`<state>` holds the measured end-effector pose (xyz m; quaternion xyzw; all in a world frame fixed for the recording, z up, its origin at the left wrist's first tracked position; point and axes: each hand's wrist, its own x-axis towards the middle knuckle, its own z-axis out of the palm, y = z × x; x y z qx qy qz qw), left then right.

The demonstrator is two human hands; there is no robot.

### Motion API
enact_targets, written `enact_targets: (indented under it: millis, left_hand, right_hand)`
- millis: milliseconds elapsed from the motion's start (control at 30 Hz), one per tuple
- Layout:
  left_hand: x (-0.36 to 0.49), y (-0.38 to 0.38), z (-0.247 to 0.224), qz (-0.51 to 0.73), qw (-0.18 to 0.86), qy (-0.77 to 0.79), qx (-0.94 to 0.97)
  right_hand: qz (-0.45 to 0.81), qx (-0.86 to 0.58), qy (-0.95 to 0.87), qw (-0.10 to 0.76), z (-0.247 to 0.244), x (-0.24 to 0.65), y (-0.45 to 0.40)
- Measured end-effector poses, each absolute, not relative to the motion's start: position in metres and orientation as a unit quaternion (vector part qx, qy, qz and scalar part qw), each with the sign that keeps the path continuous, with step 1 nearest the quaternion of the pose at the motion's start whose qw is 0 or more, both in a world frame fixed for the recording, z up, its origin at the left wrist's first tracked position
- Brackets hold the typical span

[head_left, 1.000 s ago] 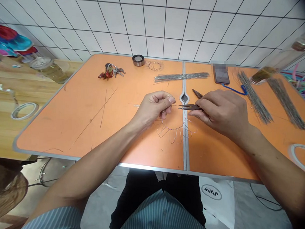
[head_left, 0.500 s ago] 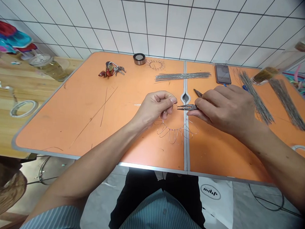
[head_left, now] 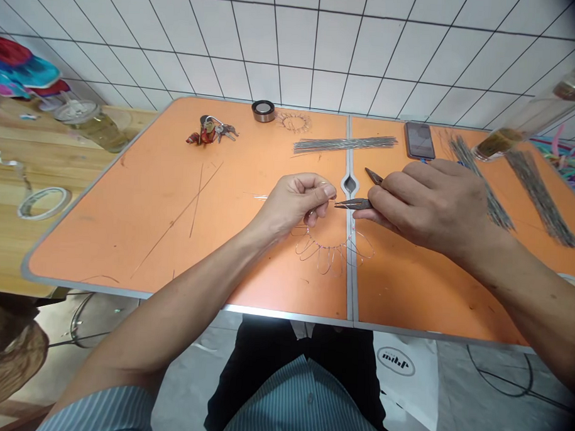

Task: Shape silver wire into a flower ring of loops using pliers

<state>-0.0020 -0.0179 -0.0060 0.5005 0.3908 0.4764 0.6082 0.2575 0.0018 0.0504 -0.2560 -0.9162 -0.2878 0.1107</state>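
A looped wire ring point(head_left: 331, 247) with petal-like loops hangs below my left hand point(head_left: 300, 200), which pinches its upper part between thumb and fingers. My right hand point(head_left: 424, 201) is closed round a pair of needle-nose pliers point(head_left: 354, 204). The plier jaws point left and lie just beside my left fingertips, at a thin end of the wire. Another dark pointed tool tip point(head_left: 374, 176) sticks out above my right index finger; the rest of it is hidden by the hand. Whether the jaws clamp the wire is too fine to tell.
On the orange folding table point(head_left: 152, 173) lie keys point(head_left: 217, 131), a black tape roll point(head_left: 263, 111), a second wire ring point(head_left: 294, 122) and a wire bundle point(head_left: 344, 144). To the right are a phone point(head_left: 419, 140), more wire bundles point(head_left: 545, 199) and a glass bottle point(head_left: 502, 140). Loose wires point(head_left: 184, 212) lie left.
My left hand has shifted very slightly to the right. The plier jaws look closer together than before, and the wire ring has moved slightly.
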Motion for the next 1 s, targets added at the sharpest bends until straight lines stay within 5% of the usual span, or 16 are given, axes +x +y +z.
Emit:
enact_targets:
  millis: [433, 667, 1000]
  left_hand:
    - [-0.004, -0.017, -0.007, 0.463, 0.61, 0.394, 0.509]
    - [-0.006, -0.017, -0.007, 0.454, 0.602, 0.397, 0.524]
    - [-0.004, -0.018, -0.009, 0.449, 0.601, 0.417, 0.512]
  right_hand:
    - [-0.3, -0.245, -0.918, 0.078, 0.057, 0.252, 0.0]
    - [-0.259, -0.216, -0.93, 0.145, 0.053, 0.256, 0.003]
    - [-0.337, -0.203, -0.915, 0.089, 0.049, 0.256, 0.002]
